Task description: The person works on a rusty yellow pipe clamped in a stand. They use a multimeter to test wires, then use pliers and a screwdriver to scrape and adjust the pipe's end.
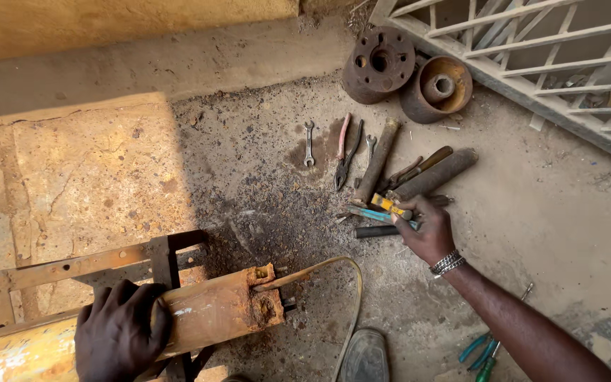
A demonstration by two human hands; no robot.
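Observation:
My left hand lies over a rusty orange metal tube that rests on a rusted angle-iron frame at the lower left. My right hand reaches out to a heap of tools on the concrete floor, its fingers closed around a yellow-handled tool. Under the hand lie a blue-handled tool and a dark rod. Beyond it lie two rusty cylinders, a screwdriver, pliers and a small spanner.
Two rusty round hubs stand at the top beside a white metal grille. A thin bent rod curves off the tube's end. A shoe tip and green-handled tools lie at the bottom.

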